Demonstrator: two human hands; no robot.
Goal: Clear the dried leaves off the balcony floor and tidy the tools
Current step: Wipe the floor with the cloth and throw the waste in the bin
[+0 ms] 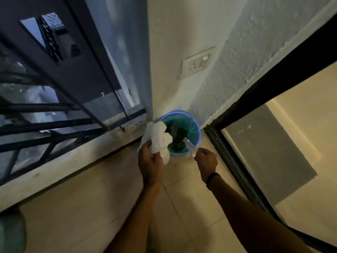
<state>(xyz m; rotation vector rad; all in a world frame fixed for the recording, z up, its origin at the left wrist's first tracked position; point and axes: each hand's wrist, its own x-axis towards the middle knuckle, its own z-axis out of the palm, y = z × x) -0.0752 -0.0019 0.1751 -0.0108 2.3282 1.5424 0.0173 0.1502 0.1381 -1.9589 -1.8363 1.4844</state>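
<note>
Balcony floor [102, 207]: one bin [197, 133], two hands [177, 161].

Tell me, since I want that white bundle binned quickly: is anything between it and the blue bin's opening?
Nothing visible blocks it. The left hand holds the white bundle right at the blue bin rim in the corner. The right hand pinches a clear plastic piece at the near rim, apparently keeping the green liner open.

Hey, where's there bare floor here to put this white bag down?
Bare tiles lie below the left hand, between the railing ledge and the sliding door track. The corner is crowded: the blue bin fills it, with the white bag and the right hand over its rim.
</note>
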